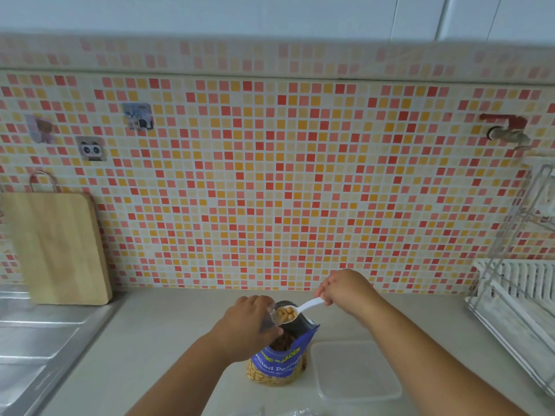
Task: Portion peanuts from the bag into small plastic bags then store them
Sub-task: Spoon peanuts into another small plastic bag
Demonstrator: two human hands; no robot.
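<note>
Right, from the head camera I see both hands over the open peanut bag (pixel 280 366), which stands upright on the pale counter (pixel 168 340), near its front edge and about midway along it. The pouch is blue with a clear lower window full of nuts, and its top is spread wide.

My right hand (pixel 345 288) pinches the handle end of a white plastic spoon (pixel 310 304), fingers closed on it. The spoon's bowl points to the left and carries a small heap of peanuts (pixel 285 311). It hangs just above the pouch mouth.

My left hand (pixel 250 324) is curled above the left side of the pouch. It seems to grip a small plastic bag (pixel 269 317), though the film is clear and blurred, so I make out little more than a sheen along the fingers. The loaded spoon bowl sits right at that sheen, touching it or very nearly.

Just to the right of the pouch a translucent white container (pixel 357 370) lies flat on the counter. A wooden cutting board (pixel 57 247) leans against the mosaic tile wall (pixel 270 181) at far left, next to the steel sink drainboard (pixel 36 340). A white wire dish rack (pixel 516 295) stands at the right edge, with a tap (pixel 507 130) on the wall above it. Three small stickers (pixel 91 149) are on the tiles at upper left.
</note>
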